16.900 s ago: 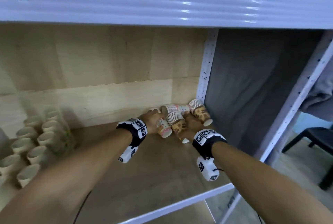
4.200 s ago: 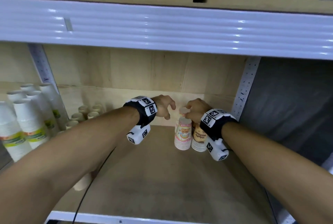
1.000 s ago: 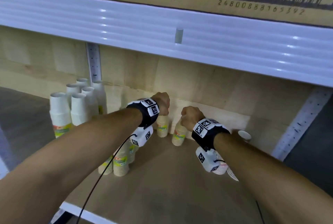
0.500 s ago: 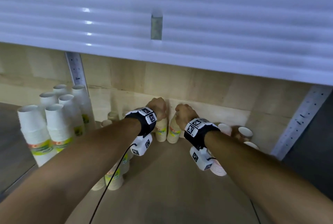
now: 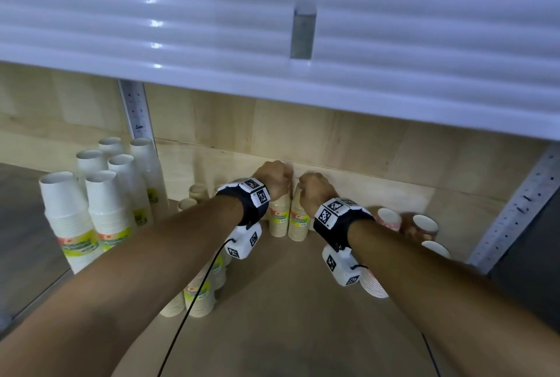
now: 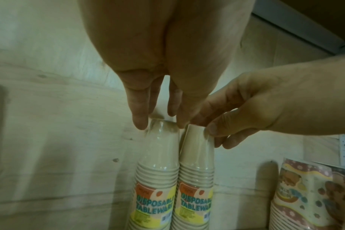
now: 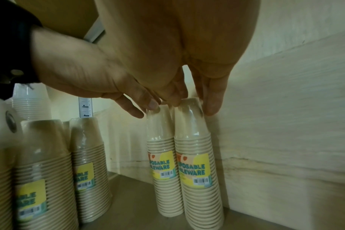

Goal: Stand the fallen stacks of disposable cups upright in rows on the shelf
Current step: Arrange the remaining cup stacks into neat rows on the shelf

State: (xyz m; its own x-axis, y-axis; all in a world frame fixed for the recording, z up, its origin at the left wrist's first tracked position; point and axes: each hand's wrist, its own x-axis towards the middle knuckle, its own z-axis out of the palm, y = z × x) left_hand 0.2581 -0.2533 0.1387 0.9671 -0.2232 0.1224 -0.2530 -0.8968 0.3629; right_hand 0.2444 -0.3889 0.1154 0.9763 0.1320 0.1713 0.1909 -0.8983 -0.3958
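The shelf [image 5: 272, 331] held most of its cups upright. At the far left stood the tall white stacks [image 5: 91, 213]; in front were more beige stacks [image 5: 197, 294], and at the right the patterned stacks [image 5: 424, 225] stood with open mouths up. No stack visibly lay on its side, though the forearms hid part of the board, so I judged the job nearly finished, with little left but releasing and squaring the rows.

The 2 beige stacks [image 6: 175, 179] stood touching each other, just beside the back panel [image 5: 363, 149]. The left hand [image 5: 272, 178] pinched the top of the left one with narrow, curled fingertips [image 6: 140, 123]. The right hand [image 5: 315, 193] gripped the top of the right one the same way, thumb at the front.

Compared with 1 second before, these 2 stacks had gone from being apart to touching, closer to the back panel.
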